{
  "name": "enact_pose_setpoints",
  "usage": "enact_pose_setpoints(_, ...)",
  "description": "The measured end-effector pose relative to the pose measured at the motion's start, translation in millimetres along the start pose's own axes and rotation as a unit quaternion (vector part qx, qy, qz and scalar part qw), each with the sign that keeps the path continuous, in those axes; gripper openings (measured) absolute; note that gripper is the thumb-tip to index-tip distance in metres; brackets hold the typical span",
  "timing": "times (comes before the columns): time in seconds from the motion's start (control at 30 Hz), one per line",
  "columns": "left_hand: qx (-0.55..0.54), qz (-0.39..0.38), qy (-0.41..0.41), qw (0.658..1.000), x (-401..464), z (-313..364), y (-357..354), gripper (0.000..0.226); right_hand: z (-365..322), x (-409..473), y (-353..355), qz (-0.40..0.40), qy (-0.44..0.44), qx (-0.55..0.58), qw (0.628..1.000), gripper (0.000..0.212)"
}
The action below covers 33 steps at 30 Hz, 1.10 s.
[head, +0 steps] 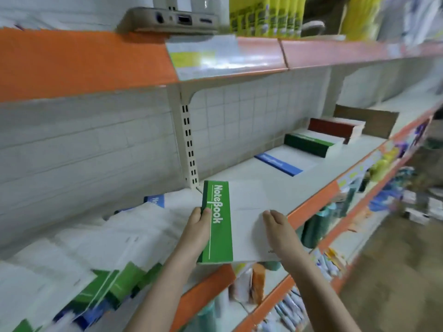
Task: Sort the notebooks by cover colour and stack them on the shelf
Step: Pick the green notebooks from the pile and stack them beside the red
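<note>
Your left hand gripped the green notebook with curled fingers at the shelf's front edge, your right hand's fingers lying flat on it.

I see a paper notebook with a smooth green-and-white cover, a matt cream painted-metal shelf, its glossy orange plastic front edge, and a slotted metal upright.

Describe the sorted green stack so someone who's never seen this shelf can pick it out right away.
Start at the middle shelf with the orange front edge and follow it right, past the person's hands. Three sorted piles sit in a row along the tiled back wall: blue nearest, then the green stack, then red. It is the middle one, with a dark green spine band, taller than the flat blue one.
</note>
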<state>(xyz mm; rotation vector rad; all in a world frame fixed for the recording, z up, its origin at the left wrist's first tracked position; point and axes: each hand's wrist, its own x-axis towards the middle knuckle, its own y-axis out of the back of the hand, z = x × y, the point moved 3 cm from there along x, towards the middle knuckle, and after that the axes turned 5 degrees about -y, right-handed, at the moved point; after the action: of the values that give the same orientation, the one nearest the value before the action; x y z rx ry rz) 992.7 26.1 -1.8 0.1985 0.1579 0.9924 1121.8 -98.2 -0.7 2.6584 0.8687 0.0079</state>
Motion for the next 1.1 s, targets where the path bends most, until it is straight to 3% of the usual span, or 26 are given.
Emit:
enact_pose_setpoints(0.23,0.012,-0.070,-0.022,0.997,16.3,17.0,-113.7,0.030,46.9,32.4,93.1,0.040,-0.054,0.043,0.997,0.027)
enact_pose_setpoints(0.57,-0.020,-0.193,-0.028,0.981,-1.2,36.5,-264.8,0.025,110.1,33.5,221.2,0.175,-0.090,0.035,0.980,0.026)
enact_pose_setpoints(0.77,0.019,-0.284,-0.025,0.958,-10.0,46.3,-341.5,0.025,144.7,31.7,282.4,0.249,-0.134,0.038,0.958,0.034)
enact_pose_setpoints(1.1,0.012,-0.330,-0.049,0.943,24.8,68.9,-458.9,0.028,171.7,87.6,365.3,0.294,-0.148,0.051,0.943,0.030)
